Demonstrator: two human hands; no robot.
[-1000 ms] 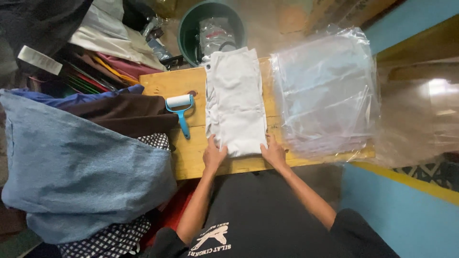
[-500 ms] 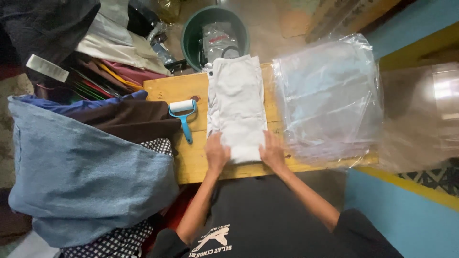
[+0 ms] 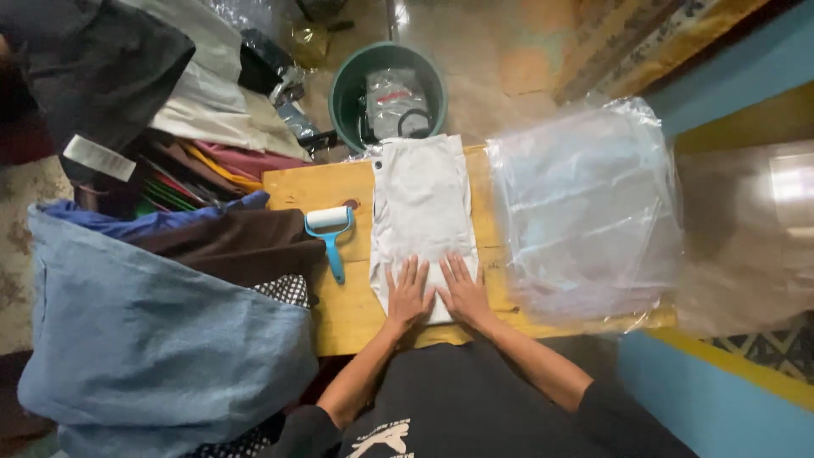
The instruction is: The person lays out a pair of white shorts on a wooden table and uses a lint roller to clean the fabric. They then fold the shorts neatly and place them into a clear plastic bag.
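Observation:
A folded white garment (image 3: pixel 420 203) lies lengthwise on a small yellow wooden table (image 3: pixel 339 314). My left hand (image 3: pixel 408 294) and my right hand (image 3: pixel 462 290) rest flat on its near end, side by side, fingers spread and pointing away from me. Neither hand holds anything. A blue-handled lint roller (image 3: pixel 330 236) lies on the table just left of the garment.
A stack of clear plastic bags (image 3: pixel 585 212) covers the table's right part. A green bucket (image 3: pixel 349 85) with packets stands beyond the table. Piled clothes, a blue denim piece (image 3: pixel 161 331) and a brown one (image 3: pixel 229 246), crowd the left side.
Both hands have slid from the garment's near corners inward and forward onto its near end, now lying flat side by side. The view has shifted slightly.

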